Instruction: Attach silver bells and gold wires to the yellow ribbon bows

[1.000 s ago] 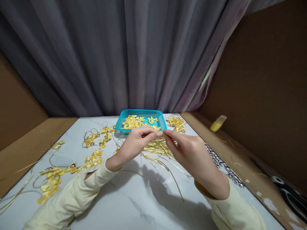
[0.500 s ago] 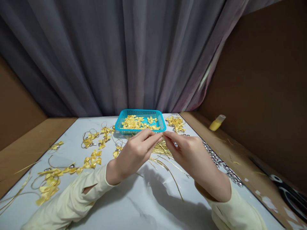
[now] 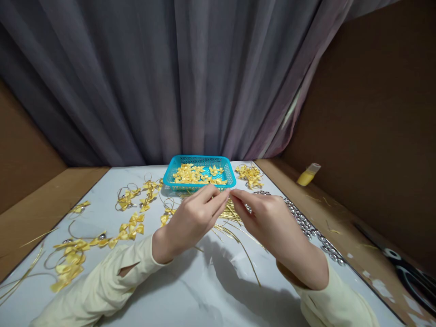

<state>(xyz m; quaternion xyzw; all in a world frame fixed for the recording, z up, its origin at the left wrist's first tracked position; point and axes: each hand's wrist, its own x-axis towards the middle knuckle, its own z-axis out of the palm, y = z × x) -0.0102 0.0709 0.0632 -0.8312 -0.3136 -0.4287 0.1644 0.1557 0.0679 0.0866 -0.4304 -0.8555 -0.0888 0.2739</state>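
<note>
left hand [image 3: 189,221] and right hand [image 3: 281,227] are pinching narrowly, fingertips nearly meeting (whether they are holding anything cannot be told). beneath them, gold wires [image 3: 233,212] are lying mostly crosswise, several ends pointing near-right, on a white marbled tabletop [image 3: 200,295]; a grey curtain [image 3: 194,81] is hanging behind.

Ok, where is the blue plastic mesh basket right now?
In the head view, the blue plastic mesh basket stands mid-frame, before the grey curtain, beyond the left hand and left of a pile of yellow ribbon bows.
</note>
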